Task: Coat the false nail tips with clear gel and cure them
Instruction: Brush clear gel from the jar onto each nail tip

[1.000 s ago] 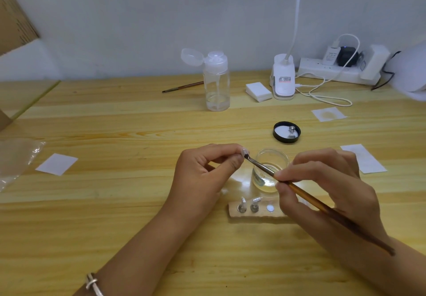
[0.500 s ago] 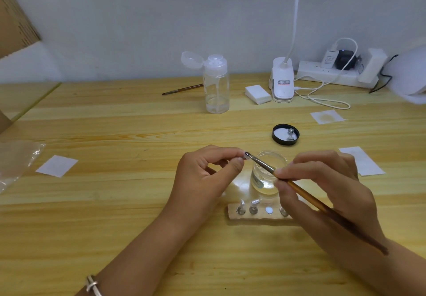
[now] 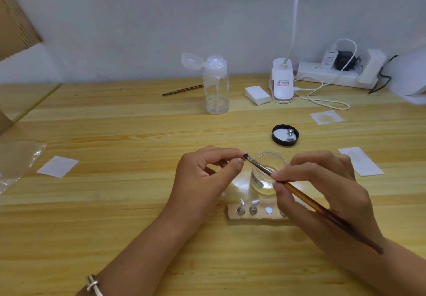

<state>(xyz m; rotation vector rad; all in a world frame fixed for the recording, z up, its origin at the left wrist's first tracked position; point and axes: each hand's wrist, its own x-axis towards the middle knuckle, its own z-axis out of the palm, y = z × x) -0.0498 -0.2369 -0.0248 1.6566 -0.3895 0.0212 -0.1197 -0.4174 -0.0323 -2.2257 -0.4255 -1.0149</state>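
The small dark piece (image 3: 245,156) pinched in the left hand (image 3: 202,180) is too small and too covered by the fingertips to identify. The right hand (image 3: 322,180), holding a brown wooden-handled brush (image 3: 299,193), hides the three-o'clock end of the pale wooden holder block (image 3: 258,218) and part of the clear glass jar (image 3: 274,159). The white bendy lamp neck (image 3: 296,7) is cut off at twelve o'clock. A white rounded object (image 3: 408,74) at two o'clock and a brown cardboard box (image 3: 16,19) at ten o'clock run off the edges.
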